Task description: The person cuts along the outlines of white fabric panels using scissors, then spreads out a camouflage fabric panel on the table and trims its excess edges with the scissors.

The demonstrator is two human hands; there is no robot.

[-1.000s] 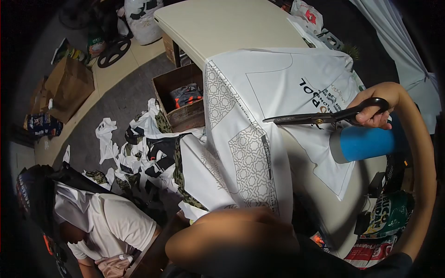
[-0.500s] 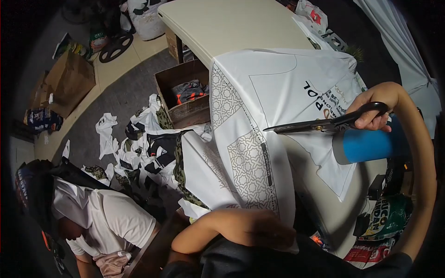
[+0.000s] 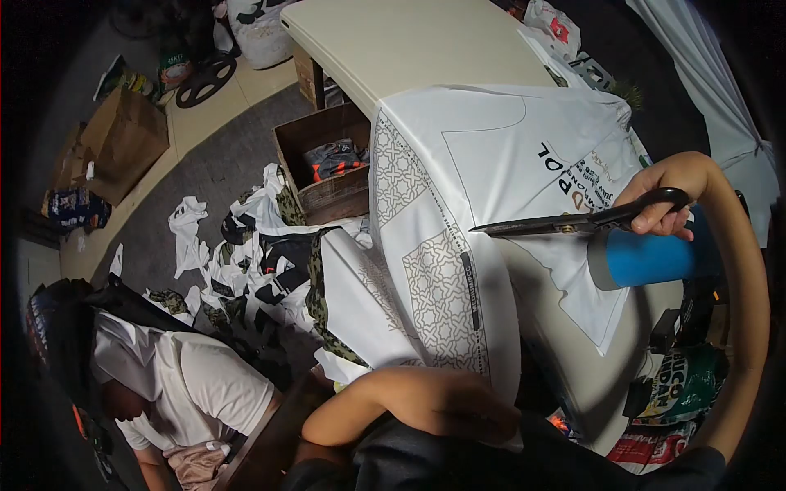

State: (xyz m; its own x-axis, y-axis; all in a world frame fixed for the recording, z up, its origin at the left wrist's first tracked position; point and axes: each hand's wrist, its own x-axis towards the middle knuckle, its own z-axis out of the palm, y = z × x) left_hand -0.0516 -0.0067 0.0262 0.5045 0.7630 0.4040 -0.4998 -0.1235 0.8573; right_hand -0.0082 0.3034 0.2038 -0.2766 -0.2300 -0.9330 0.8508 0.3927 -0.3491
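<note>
In my right hand (image 3: 663, 209) is a pair of black-handled scissors (image 3: 565, 225), their long dark blades pointing left. The blade tips lie at the cut edge of a white printed fabric (image 3: 491, 176). Grey lattice patterns, thin outlines and black lettering mark this cloth. My left hand (image 3: 463, 405) is closed low in front of me on the near end of the fabric, its fingers mostly in shadow. From the tabletop the cloth drapes over the left edge. Right of the blades stands a blue cylinder (image 3: 647, 258), close under my right hand.
A cream table (image 3: 426, 41) extends away from me. Left of it are a wooden box (image 3: 327, 200) with dark and orange cloth and a heap of fabric scraps (image 3: 246, 270). A person in a white shirt (image 3: 196, 376) sits at lower left. Packed bags (image 3: 684, 385) stand at right.
My right hand and the scissors have shifted very slightly to the right. My left hand and the fabric look nearly the same.
</note>
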